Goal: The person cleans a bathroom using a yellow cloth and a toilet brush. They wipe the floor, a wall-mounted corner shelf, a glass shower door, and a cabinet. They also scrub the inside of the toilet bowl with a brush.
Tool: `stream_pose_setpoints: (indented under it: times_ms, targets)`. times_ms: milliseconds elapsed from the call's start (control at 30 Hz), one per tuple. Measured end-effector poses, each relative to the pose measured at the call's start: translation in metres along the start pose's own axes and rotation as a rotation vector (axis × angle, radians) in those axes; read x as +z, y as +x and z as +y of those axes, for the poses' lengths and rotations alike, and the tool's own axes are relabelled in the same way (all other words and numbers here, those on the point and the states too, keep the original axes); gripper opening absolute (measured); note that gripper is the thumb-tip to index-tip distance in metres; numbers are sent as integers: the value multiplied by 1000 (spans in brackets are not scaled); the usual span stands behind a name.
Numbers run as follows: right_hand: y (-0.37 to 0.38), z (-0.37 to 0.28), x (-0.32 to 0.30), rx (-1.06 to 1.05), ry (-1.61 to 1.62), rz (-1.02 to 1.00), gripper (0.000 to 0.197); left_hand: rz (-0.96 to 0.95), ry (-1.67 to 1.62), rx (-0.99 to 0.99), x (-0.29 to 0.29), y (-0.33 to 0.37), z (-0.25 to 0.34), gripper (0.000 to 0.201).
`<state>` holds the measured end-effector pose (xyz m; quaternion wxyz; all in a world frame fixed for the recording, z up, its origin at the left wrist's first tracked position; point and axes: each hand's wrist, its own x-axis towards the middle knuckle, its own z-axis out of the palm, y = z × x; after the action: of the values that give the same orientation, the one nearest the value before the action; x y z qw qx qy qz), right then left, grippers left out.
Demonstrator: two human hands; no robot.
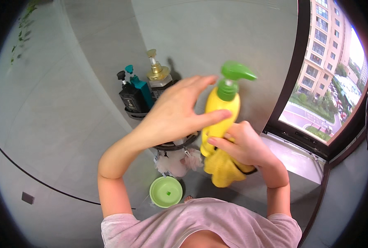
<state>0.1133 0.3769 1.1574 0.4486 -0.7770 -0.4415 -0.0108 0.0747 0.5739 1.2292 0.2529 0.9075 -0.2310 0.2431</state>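
Note:
A yellow pump bottle [222, 108] with a green pump head [236, 71] is held upright, slightly tilted, in front of my chest. My right hand [246, 145] is closed round its lower part. A yellow cloth [224, 168] with a dark edge hangs from the same hand, below the bottle. To the left of the bottle is my left hand [184, 106], fingers stretched and spread. Its thumb overlaps the bottle's front; whether it touches cannot be told. The bottle's base is partly hidden by my right hand.
A dark corner rack [179, 145] carries several pump bottles, including a black one [133, 98] and a gold-topped one [158, 73]. Bath puffs [175, 162] hang beneath. A green basin [165, 191] stands on the floor. At right are a ledge [293, 157] and a dark-framed window [289, 74].

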Motion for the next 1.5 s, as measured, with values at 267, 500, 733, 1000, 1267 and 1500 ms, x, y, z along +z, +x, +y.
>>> stream_pose_setpoints:
  times_ms: [267, 500, 733, 1000, 1267, 1500]
  targets:
    - [56, -19, 33, -165, -136, 186, 26, 228, -208, -130, -29, 24, 0, 32]
    - [54, -28, 22, -360, 17, 362, 32, 559, -535, -55, -163, 50, -11, 17]
    - [62, 0, 36, -127, 101, 279, 32, 861, -442, 255, -245, 73, -53, 14]
    - [93, 25, 63, 6, 95, 177, 37, 569, -274, 297, -219, 110, -135, 21]
    - [99, 38, 75, 16, 83, 153, 42, 443, -422, 234, -192, 102, -179, 24]
    - [110, 48, 89, 13, 103, 154, 42, 368, -565, 82, -163, 105, -219, 23]
